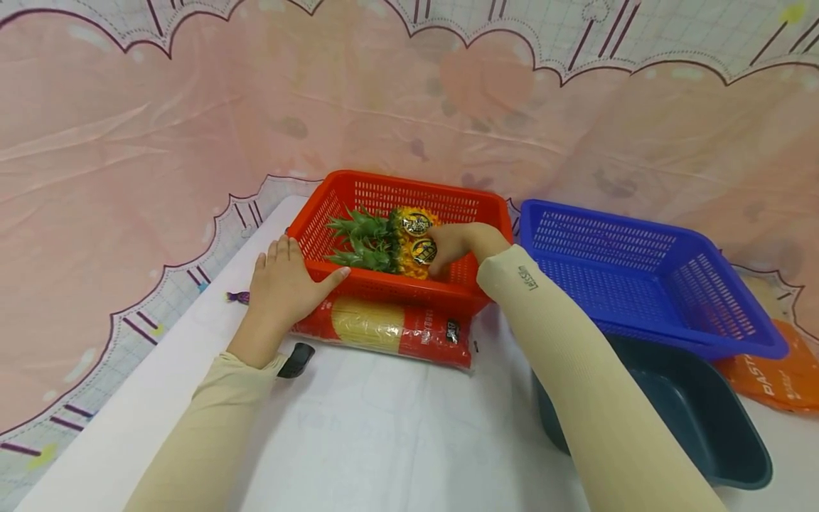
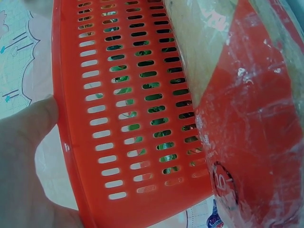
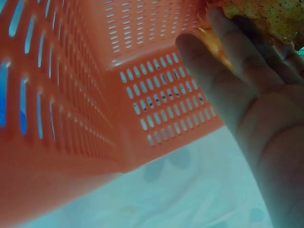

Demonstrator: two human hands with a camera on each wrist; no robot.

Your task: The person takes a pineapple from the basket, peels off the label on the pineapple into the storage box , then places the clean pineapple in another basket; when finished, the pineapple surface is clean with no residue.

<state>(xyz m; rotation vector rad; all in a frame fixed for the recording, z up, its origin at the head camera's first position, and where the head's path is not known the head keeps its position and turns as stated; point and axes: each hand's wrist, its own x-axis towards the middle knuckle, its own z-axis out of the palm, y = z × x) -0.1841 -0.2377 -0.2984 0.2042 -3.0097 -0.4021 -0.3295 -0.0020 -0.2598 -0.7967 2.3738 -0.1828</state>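
In the red basket (image 1: 397, 282) lie two pineapples side by side, leafy crowns to the left; a round label marks the upper pineapple (image 1: 404, 213) and the lower pineapple (image 1: 411, 269). My right hand (image 1: 466, 242) reaches in over the basket's right side and grips the lower one at its base. In the right wrist view, fingers and thumb lie against the yellow pineapple skin (image 3: 266, 19). My left hand (image 1: 281, 284) rests on the left front corner of the rim, fingers straight, thumb along the edge. A bag of dry noodles (image 1: 367, 323) lies against the basket's front.
To the right stands a blue basket (image 1: 595, 284), overlapping a dark green tub (image 1: 678, 405) in front of it. An orange pasta bag (image 1: 783, 373) lies at the far right. A small purple item (image 1: 238, 297) sits left of the red basket. Patterned cloth (image 1: 192, 128) hangs behind the table.
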